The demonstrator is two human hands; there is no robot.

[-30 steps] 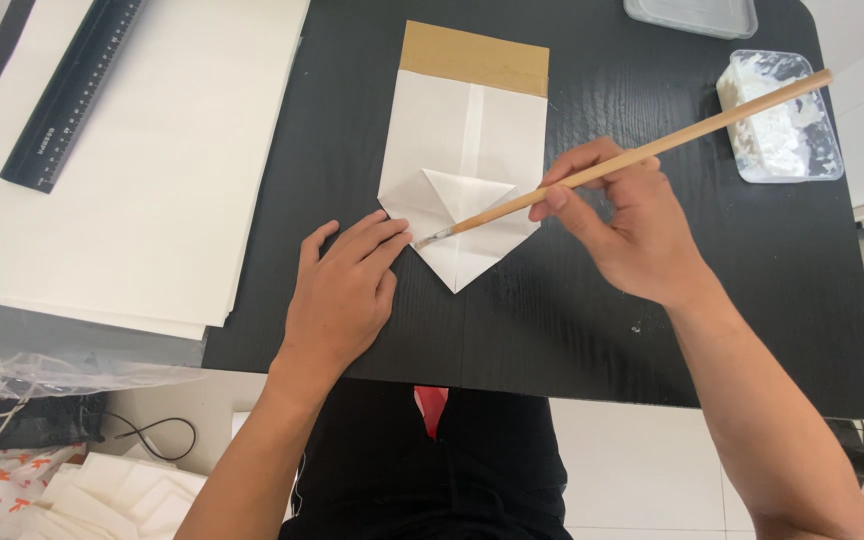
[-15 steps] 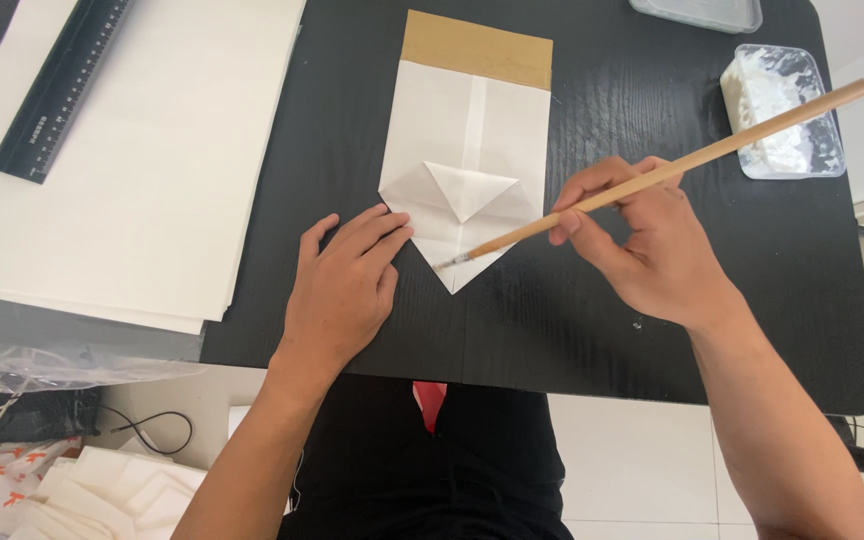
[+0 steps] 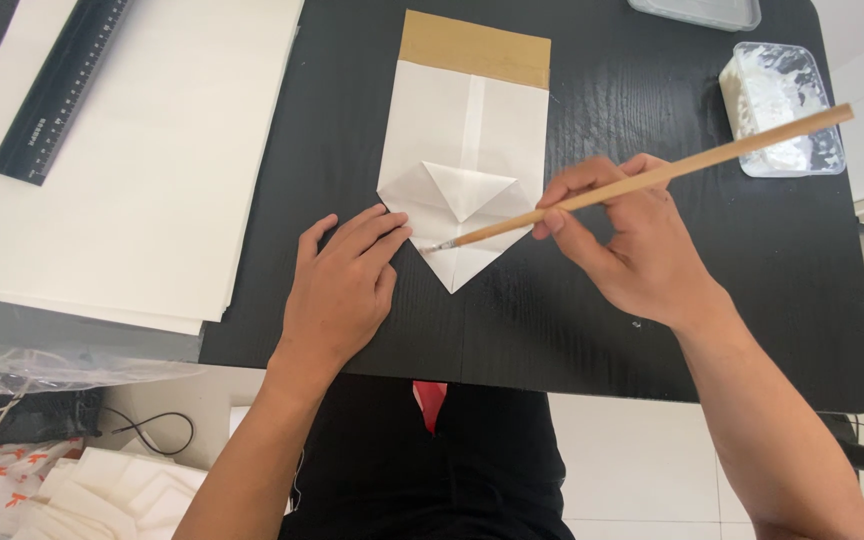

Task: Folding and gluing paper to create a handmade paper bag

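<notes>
Folded white paper bag (image 3: 467,150) flat at desk (image 3: 652,330) centre, brown strip toward far edge, pointed flap toward near edge. Left hand (image 3: 342,290) released, lying flat, fingertips pressing bag's left fold. Right hand (image 3: 637,245) gripping wooden brush (image 3: 642,180), tip touching flap near left fingertips, handle slanting toward far right corner. Tub of white paste (image 3: 782,110) at far right corner. Paper stack (image 3: 142,160) with black ruler (image 3: 57,90) beyond desk's left edge.
</notes>
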